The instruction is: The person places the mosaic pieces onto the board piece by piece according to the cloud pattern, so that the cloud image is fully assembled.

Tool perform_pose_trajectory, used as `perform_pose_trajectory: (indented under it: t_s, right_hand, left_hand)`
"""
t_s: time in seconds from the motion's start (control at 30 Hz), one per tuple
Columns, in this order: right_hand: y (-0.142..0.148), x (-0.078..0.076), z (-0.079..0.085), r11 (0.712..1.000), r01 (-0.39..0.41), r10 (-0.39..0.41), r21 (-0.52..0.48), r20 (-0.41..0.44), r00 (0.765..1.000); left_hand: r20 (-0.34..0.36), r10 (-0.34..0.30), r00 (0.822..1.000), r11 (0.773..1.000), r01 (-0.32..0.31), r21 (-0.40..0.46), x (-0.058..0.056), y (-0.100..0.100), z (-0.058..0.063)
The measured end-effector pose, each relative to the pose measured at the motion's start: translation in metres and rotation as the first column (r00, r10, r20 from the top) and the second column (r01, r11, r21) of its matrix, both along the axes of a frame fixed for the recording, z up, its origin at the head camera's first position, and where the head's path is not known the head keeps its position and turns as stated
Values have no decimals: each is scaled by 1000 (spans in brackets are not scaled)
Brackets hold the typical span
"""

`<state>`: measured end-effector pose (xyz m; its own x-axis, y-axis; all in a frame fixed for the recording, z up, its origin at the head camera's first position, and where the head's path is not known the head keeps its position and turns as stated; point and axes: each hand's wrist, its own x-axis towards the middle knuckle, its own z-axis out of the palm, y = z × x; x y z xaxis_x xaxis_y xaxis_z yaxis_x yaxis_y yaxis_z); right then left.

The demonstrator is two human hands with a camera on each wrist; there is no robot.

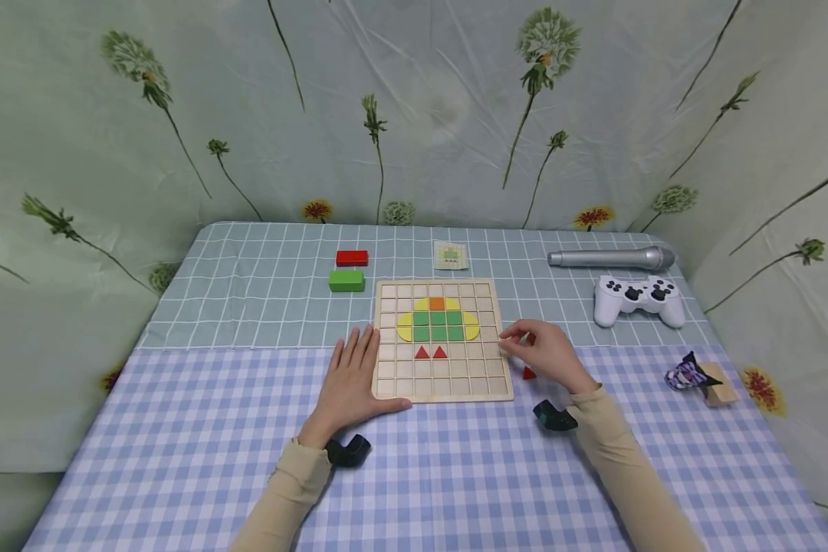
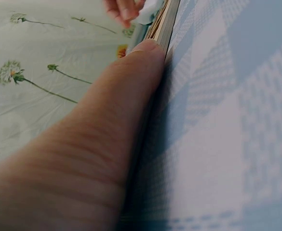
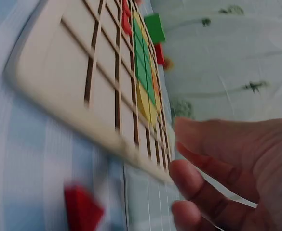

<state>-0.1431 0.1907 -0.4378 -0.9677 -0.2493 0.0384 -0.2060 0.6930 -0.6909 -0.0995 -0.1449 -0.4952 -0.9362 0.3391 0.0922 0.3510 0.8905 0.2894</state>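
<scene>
A square wooden grid board [image 1: 443,387] lies on the tablecloth. Green squares [image 1: 438,333], yellow rounded pieces [image 1: 471,332], an orange square [image 1: 438,303] and two red triangles [image 1: 422,353] sit in its cells. My left hand [image 1: 350,383] lies spread along the board's left side, its thumb at the near edge. Over the right edge hovers my right hand [image 1: 540,351], fingers loosely bent, and no piece shows between them in the right wrist view. Below that hand a loose red triangle [image 3: 82,208] lies on the cloth beside the board.
Behind the board lies a small pattern card [image 1: 451,255]. A red block [image 1: 352,258] and a green block [image 1: 346,281] stand at the back left. To the right are a silver microphone [image 1: 610,258], a white game controller [image 1: 639,300] and a purple-black figure [image 1: 688,374] by a wooden block [image 1: 721,386].
</scene>
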Motion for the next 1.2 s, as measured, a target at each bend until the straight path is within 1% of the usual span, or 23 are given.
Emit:
perform_pose_trajectory:
  t_s: [0.23, 0.37, 0.47, 0.57, 0.7, 0.83, 1.0, 1.1, 1.2]
  right_hand:
    - [28, 7, -3, 998, -27, 22, 59, 82, 996]
    - [36, 12, -8, 997, -40, 30, 68, 146, 989]
    - [38, 16, -11, 996, -31, 15, 87, 183, 983]
    - [38, 20, -12, 995, -12, -5, 101, 174, 985]
    - [37, 23, -15, 995, 14, -28, 100, 135, 990]
    - [37, 25, -17, 997, 24, -31, 72, 97, 995]
    - [37, 26, -19, 1000, 2, -2, 9, 63, 998]
    - [37, 27, -18, 1000, 3, -1, -28, 69, 998]
    - [36, 26, -18, 999, 26, -22, -39, 91, 996]
  left_hand:
    - [3, 4, 1000, 1000, -4, -1, 0, -1, 0]
    - [9, 5, 1000, 1000, -5, -2, 1, -1, 0]
    - [12, 5, 1000, 1000, -5, -3, 0, -1, -1]
    - [14, 5, 1000, 1000, -5, 0, 0, -1, -1]
    - [11, 4, 1000, 1000, -4, 1, 0, 0, 1]
    - [6, -1, 1000, 1000, 1, 3, 0, 0, 1]
    - [2, -1, 1000, 1000, 1, 2, -1, 0, 1]
    - [2, -2, 1000, 1000, 2, -1, 0, 0, 0]
    - [4, -3, 1000, 1000, 3, -5, 0, -1, 0]
